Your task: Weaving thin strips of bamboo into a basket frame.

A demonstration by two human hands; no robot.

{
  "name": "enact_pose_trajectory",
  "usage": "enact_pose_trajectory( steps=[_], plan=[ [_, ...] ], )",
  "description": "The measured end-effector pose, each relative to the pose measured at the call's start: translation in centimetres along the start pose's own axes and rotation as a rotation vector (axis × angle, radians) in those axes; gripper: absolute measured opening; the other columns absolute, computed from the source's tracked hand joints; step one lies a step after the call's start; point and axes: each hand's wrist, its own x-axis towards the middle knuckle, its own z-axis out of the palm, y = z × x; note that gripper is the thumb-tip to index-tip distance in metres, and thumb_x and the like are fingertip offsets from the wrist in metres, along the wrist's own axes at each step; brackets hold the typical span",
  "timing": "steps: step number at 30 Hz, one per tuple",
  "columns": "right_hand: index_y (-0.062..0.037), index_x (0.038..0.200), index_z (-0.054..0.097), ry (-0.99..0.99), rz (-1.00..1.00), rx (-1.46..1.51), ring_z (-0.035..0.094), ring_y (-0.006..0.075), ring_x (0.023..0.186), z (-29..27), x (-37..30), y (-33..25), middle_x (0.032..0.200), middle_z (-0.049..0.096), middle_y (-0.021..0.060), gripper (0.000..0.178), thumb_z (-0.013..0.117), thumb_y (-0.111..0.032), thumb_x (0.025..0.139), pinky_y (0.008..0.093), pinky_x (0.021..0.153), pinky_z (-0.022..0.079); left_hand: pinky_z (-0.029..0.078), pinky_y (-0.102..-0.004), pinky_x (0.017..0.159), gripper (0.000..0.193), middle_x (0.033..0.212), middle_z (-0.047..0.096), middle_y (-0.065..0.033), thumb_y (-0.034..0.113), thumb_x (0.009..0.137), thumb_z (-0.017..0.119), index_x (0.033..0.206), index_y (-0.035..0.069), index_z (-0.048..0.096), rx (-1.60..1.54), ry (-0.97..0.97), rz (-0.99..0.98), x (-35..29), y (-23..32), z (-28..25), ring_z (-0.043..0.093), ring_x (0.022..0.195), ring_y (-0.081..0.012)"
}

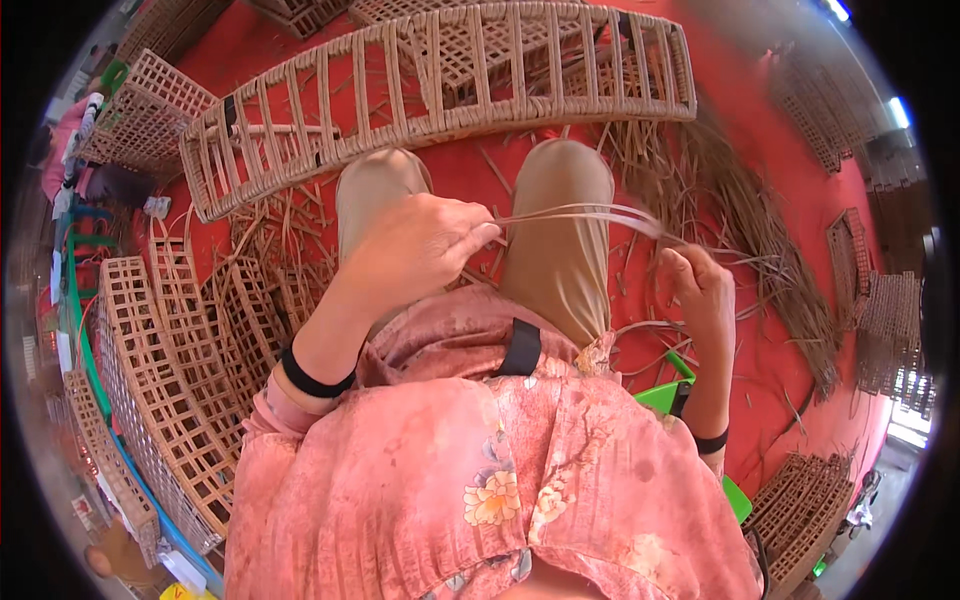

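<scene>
My left hand (440,238), above my left knee, is closed with its thumb and fingers pinching one end of some thin, pale brown wicker strips (585,211). The strips stretch in a slight arch across my right thigh toward my right hand (702,290). That hand is raised to the right of my knee with its fingers curled in and its thumb against them, at the strips' other end; their exact grip there is blurred. Just beyond my knees lies a long, curved woven wicker frame (450,125) with open slats, its rim wrapped in strips.
A large bundle of loose strips (790,270) lies on the red floor (740,110) at the right. Several openwork wicker panels (165,350) stand at the left. More woven pieces (800,510) are at lower right, near a green plastic seat (660,397). Another person (65,150) sits far left.
</scene>
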Motion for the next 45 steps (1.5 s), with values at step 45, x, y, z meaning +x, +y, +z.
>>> enact_pose_trajectory(
  steps=[45],
  plan=[
    [0.0016,0.099,0.066,-0.223,-0.714,0.458,0.056,0.0099,0.058,10.4,-2.1,-9.6,0.066,0.062,0.0069,0.012,0.062,-0.009,0.096,0.0271,0.056,0.047,0.044,-0.0206,0.062,0.053,0.073,0.062,-0.0029,0.044,0.106,0.043,0.105,0.001,0.073,-0.841,0.223,-0.401,-1.2,1.0,3.3,0.053,0.065,-0.0069]
  ],
)
